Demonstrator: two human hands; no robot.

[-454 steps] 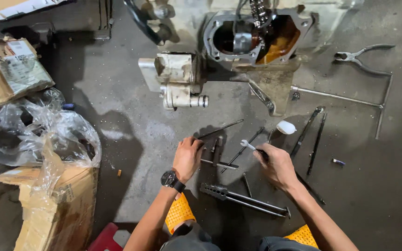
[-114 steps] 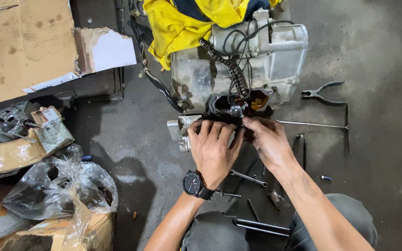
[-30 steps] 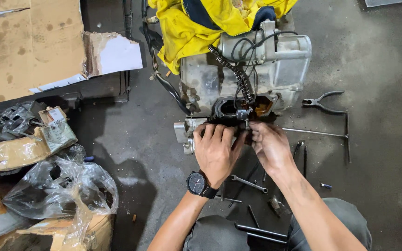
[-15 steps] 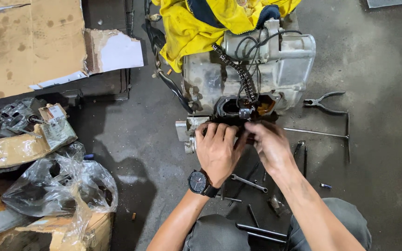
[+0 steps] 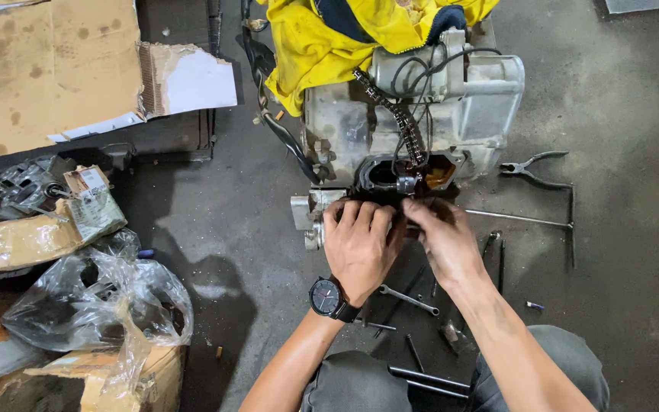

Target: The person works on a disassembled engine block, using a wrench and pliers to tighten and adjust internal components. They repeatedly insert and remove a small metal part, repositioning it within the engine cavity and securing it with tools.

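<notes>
Stained grey concrete floor (image 5: pixel 619 91), cardboard (image 5: pixel 47 69) alongside

Engine block (image 5: pixel 451 99) dull silver-grey, black opening at its front. Timing chain (image 5: pixel 394 114) dark grey. Cloth (image 5: pixel 329 38) on top bright yellow, grimy spots, dark blue patch. Floor (image 5: pixel 619 305) dark grey concrete, stained. Cardboard (image 5: pixel 47 69) brown with dark oil spots, white torn flap. Wristwatch (image 5: pixel 326 296) black. Plastic bag (image 5: pixel 101 297) clear. Pliers (image 5: pixel 532 168) dark grey. Wrench (image 5: pixel 409 299) silver.

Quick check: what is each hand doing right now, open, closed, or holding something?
Left hand: fingers curled on the front edge of the engine; any held part is hidden.
Right hand: fingers bent at the same edge; grip cannot be told.
</notes>
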